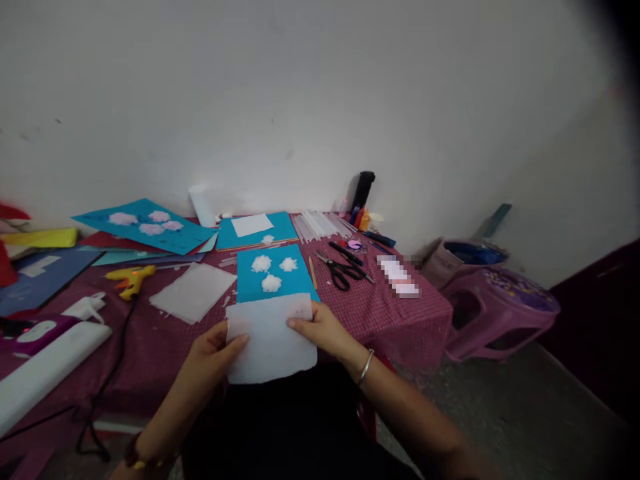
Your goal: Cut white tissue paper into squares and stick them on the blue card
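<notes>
Both forearms (400, 403) reach in from the bottom of our view, a silver bangle (367, 367) round the right wrist. Our left hand (207, 353) pinches the left side of a thin white sheet (273, 353), thumb on top and fingers behind; our right hand (325, 328) clamps its upper right part the same way. We have the sheet in front of our lap, overlapping our view of the near edge of a blue card (303, 280). If we pulled our hands apart too hard, such light material could tear — its lower edge already looks rough — and a tight thumb might crease it. On the card sit three fluffy white tufts (271, 285); should the sheet sweep forward across them, it could drag one out of place, if they are loose. We cannot tell whether they are fixed. Beyond the card's right edge, black-handled scissors (341, 272) lie with their blades parted, so a careless right sleeve or wrist could snag there. To our left, the yellow glue gun (131, 283) trails a dark cord (120, 360) — a caught elbow could tug it across the tablecloth (400, 330), and a hot tip, if it is hot, might burn us.
</notes>
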{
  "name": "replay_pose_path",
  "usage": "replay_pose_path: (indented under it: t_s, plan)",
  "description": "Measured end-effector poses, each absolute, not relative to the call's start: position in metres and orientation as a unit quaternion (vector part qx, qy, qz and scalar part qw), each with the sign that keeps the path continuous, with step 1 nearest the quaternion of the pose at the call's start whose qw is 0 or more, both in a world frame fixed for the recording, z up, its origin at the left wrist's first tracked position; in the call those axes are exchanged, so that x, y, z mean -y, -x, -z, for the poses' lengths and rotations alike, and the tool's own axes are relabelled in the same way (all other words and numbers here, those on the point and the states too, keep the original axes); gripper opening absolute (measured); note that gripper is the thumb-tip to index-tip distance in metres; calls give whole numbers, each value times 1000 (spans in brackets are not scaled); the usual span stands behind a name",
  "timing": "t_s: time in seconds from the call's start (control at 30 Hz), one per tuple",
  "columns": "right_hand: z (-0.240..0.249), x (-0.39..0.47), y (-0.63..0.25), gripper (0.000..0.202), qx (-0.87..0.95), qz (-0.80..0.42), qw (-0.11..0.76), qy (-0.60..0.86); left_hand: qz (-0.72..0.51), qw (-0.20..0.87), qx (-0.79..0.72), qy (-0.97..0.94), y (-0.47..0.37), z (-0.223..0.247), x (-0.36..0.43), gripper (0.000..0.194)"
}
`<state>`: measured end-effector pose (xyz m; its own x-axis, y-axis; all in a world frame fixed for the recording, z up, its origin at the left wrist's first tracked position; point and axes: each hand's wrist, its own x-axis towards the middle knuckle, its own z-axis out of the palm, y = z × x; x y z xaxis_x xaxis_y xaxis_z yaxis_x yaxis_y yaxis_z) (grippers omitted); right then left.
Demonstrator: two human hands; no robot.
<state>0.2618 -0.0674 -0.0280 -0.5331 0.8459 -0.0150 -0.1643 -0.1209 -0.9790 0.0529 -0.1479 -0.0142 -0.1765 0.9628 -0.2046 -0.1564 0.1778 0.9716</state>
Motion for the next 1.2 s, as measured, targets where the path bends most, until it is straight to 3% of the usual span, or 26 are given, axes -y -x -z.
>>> replay_pose_path:
  t_s: [0.37,0.6,0.73,1.07,1.2]
  plan:
    - [16,57,-281,39,562,-661,396,300,-528,509,-601,-318,-60,-9,132,34]
    - [33,48,-274,32,561,-672,375,304,-460,575,-560,-380,-49,6,122,52]
    - [35,45,-277,33,571,-666,370,305,-453,549,-557,-427,-53,11,116,58]
    - [41,54,-264,37,607,-632,363,317,-514,495,-572,-404,-54,12,123,50]
    - [47,52,-263,34,596,-644,359,319,-479,510,-585,-410,-41,18,123,40]
